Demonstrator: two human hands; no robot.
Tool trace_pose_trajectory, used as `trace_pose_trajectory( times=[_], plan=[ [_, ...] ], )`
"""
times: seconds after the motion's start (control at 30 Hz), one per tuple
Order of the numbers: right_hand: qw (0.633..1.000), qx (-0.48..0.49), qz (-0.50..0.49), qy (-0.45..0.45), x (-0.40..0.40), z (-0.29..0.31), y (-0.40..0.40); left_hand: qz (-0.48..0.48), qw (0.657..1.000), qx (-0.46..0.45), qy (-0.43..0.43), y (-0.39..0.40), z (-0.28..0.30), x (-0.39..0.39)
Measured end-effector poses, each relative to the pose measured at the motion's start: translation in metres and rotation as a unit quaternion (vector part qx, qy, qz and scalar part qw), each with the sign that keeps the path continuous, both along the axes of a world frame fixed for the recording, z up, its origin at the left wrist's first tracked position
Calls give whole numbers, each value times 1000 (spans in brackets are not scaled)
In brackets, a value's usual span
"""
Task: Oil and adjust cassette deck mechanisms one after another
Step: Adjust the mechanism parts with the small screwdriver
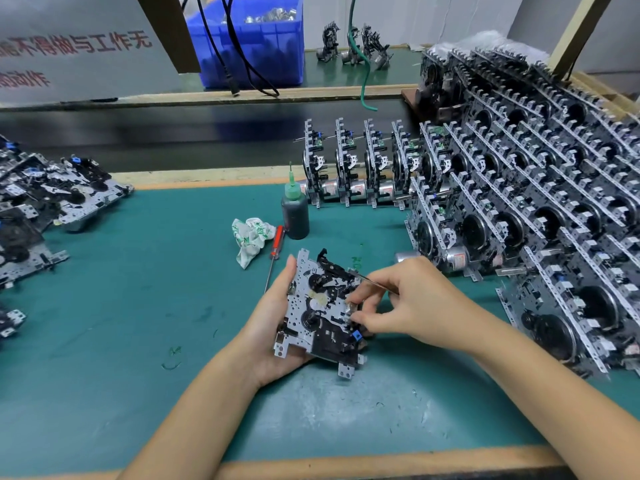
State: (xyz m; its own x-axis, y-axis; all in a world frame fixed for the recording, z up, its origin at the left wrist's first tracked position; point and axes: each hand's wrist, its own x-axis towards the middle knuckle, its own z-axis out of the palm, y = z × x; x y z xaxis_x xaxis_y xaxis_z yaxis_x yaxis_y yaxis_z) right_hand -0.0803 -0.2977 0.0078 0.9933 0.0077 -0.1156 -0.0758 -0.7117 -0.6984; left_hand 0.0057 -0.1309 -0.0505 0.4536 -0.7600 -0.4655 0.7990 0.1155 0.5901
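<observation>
Cupped in the left hand (273, 323), the cassette mechanism (320, 311) sits tilted above the green mat (138, 306), thumb curled over its left edge. Over its right side, the right hand (412, 299) pinches thin tweezers (367, 278), fingertips touching the mechanism.

My left hand (273, 327) hides the underside of the mechanism (322, 306). Right of it, the stacked mechanisms (540, 202) run off the frame's edge. My right hand (412, 303) covers most of a thin metal tool (363, 278).
</observation>
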Motion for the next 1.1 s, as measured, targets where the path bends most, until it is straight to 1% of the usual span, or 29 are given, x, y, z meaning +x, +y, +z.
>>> trace_pose_trajectory(
  times=[0.13,0.33,0.4,0.5,0.6,0.7,0.83,0.87,0.9,0.97,1.0,1.03,1.1],
  plan=[
    [1000,15,-4,-8,2,-3,0,-4,1000,-8,-3,0,-1,0],
    [996,81,3,-27,-3,-5,-5,-29,1000,3,2,3,0,1],
    [995,79,-11,-53,-10,-11,-9,-34,999,2,8,4,-1,1],
    [989,50,-50,-131,-19,-17,-12,-35,999,14,10,4,1,2],
    [980,18,-34,-194,-26,-22,-3,-34,999,23,11,2,3,2],
    [982,25,-26,-185,-29,-28,5,-29,999,33,17,2,6,1],
    [977,63,-57,-198,-32,-29,9,-28,998,42,23,1,9,1],
    [974,45,-82,-207,-34,-29,8,-30,998,47,23,2,10,1],
    [972,3,-110,-207,-35,-30,7,-40,998,47,24,4,11,1],
    [964,-124,-157,-175,-40,-29,2,-84,996,35,21,6,13,3],
    [957,-181,-164,-157,-43,-28,-1,-113,993,35,16,7,15,4],
    [951,-229,-151,-140,-46,-28,-2,-140,989,42,6,7,17,5],
    [939,-309,-64,-135,-51,-27,-4,-178,980,79,-33,2,23,8]
  ],
)
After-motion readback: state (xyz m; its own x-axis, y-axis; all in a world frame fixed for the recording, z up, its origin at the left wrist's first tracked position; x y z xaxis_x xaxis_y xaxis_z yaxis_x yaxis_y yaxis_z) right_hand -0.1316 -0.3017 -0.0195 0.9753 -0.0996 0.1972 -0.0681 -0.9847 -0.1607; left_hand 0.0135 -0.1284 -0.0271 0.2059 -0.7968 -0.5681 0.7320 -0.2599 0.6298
